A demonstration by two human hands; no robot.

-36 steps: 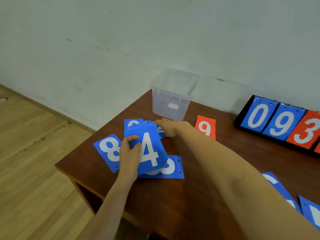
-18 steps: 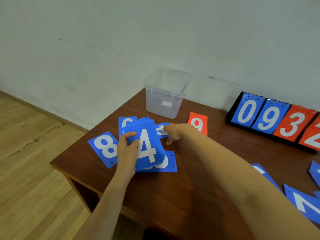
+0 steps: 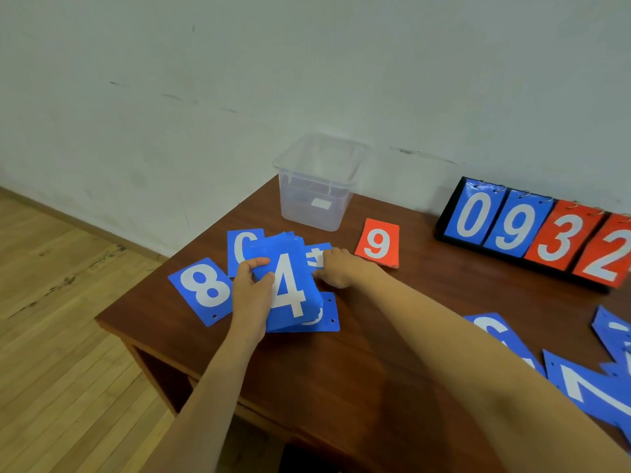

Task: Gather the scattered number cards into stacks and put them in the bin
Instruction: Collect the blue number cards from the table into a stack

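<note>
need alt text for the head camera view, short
A person's left hand holds a stack of blue number cards, a 4 on top, over a wooden table, while the right hand touches another blue card. A clear bin stands behind.

- A pale, grey-white wall [image 3: 307,63] fills the far side, marked with a few dark scuffs and streaks.
- A dark skirting strip [image 3: 68,218] runs along its foot on the left.
- Light wooden floorboards [image 3: 51,336] cover the left and near-left, worn with dark patches.
- A reddish-brown wooden table [image 3: 358,353] stands against the wall; its left corner juts over the floor, with an open recess beneath.
- Soft, even light, slightly glossy on the tabletop.
</note>
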